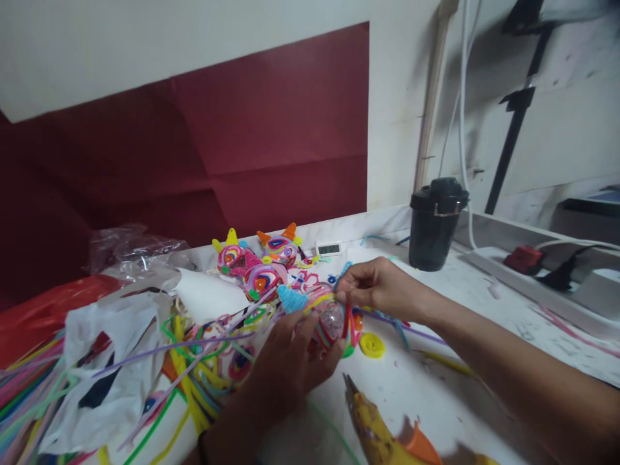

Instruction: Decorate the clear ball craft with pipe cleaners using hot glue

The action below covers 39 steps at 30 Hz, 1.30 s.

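Observation:
My left hand (290, 361) cups a small colourful ball-shaped craft (332, 320) wrapped in pipe cleaners, with a clear glittery patch showing. My right hand (375, 284) pinches a pipe cleaner at the top of that craft, fingers pressed together. A blue coiled cone (292, 299) sticks out at its left side. Behind it on the white table (465, 413) stand finished crafts (264, 261) with yellow and orange horns.
A yellow glue gun (375, 433) with an orange trigger lies at the front. Loose pipe cleaners (194, 381) and plastic bags (111, 361) fill the left. A yellow coiled disc (372, 345), a black canister (434, 223), a small digital display (328, 248) and a red plug (523, 258) lie to the right and at the back.

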Motion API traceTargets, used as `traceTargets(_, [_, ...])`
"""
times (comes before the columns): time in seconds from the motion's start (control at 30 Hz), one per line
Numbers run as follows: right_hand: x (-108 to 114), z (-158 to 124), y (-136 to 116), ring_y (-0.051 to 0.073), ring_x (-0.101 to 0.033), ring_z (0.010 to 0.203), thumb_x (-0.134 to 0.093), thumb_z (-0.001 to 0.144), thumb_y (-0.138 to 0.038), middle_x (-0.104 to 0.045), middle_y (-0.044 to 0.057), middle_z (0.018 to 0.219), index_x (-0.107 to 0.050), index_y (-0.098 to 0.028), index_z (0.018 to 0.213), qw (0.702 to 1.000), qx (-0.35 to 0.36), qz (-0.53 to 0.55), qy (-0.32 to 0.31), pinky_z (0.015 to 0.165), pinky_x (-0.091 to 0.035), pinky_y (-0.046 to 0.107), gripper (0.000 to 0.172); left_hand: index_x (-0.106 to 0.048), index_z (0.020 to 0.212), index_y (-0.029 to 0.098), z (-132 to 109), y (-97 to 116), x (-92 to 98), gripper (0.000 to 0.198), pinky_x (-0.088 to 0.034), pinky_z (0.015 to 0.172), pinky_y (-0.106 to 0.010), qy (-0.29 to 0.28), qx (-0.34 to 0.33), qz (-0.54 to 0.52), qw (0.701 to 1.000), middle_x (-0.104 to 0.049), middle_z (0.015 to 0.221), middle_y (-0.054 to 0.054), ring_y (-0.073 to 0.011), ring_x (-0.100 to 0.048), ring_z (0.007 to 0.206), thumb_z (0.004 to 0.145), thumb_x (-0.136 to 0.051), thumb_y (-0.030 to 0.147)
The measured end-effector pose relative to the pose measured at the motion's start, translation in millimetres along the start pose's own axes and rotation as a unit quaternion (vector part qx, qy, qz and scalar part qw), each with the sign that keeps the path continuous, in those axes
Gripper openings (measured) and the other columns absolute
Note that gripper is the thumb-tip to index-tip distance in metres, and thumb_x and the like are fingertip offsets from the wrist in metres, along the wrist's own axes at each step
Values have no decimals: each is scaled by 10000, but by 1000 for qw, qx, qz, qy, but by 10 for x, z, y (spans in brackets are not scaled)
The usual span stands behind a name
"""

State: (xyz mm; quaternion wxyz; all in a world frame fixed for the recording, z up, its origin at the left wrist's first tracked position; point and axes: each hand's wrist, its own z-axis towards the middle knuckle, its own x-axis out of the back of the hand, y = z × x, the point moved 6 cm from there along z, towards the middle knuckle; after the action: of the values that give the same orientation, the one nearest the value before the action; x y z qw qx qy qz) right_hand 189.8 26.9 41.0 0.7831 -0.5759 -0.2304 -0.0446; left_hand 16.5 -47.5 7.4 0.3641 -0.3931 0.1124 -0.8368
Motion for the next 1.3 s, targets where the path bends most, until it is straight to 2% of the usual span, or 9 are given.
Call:
traceTargets(0.17, [3, -63, -145, 133, -568, 589, -642, 748, -330, -665, 11, 646, -710, -161, 734, 991, 41, -119, -41, 537, -420, 227, 183, -578, 1212, 286, -41, 10, -45, 453, -503, 916, -465, 6, -4, 2, 1000, -453, 1281, -145, -307, -469, 1194, 798, -716, 163])
traceTargets(0.33, [-14, -122, -257, 118, -560, 592, -644, 752, -188, -678, -10, 651, -728, -166, 741, 976, 46, -197, -80, 548, -396, 210, 88, -590, 1192, 277, 22, -1, 1, 406, -506, 898, -444, 28, -16, 4, 999, -474, 1204, -123, -281, -484, 1136, 818, -676, 142])
traceTargets(0.53, [-29, -215, -326, 113, -572, 593, -623, 753, -84, -685, -18, 663, -715, -171, 717, 963, 69, -250, -80, 563, -389, 209, 132, -608, 1168, 317, 46, -62, 6, 382, -512, 858, -398, 18, -7, 3, 1000, -491, 1186, -96, -253, -489, 1102, 841, -620, 120])
traceTargets(0.7, [-51, -293, -333, 109, -549, 585, -608, 781, -60, -668, -10, 656, -703, -163, 707, 961, 89, -257, -48, 575, -369, 218, 158, -632, 1166, 354, -14, -91, -71, 399, -496, 865, -413, 4, -3, -12, 1000, -509, 1200, -97, -260, -504, 1105, 839, -631, 126])
traceTargets(0.83, [-54, -331, -396, 104, -547, 589, -611, 785, -26, -660, -14, 643, -696, -162, 709, 962, 100, -255, -17, 586, -367, 211, 177, -614, 1214, 350, -57, -115, -102, 409, -490, 881, -452, -7, -4, -32, 999, -505, 1251, -121, -286, -506, 1135, 873, -570, 129])
traceTargets(1.1, [-12, -376, -457, 114, -587, 615, -625, 810, -40, -678, 7, 662, -708, -148, 747, 962, 96, -250, 51, 598, -389, 210, 150, -601, 1232, 311, -38, -137, -52, 386, -504, 840, -463, 4, -33, -32, 999, -488, 1246, -153, -303, -500, 1131, 917, -471, 132])
traceTargets(1.3, [222, -543, -480, 128, -564, 602, -672, 803, -161, -690, 18, 680, -716, -149, 756, 964, 86, -210, 139, 578, -395, 235, 66, -582, 1229, 312, -10, -103, -38, 375, -515, 864, -430, -3, -34, -15, 999, -489, 1239, -122, -265, -477, 1140, 906, -509, 135])
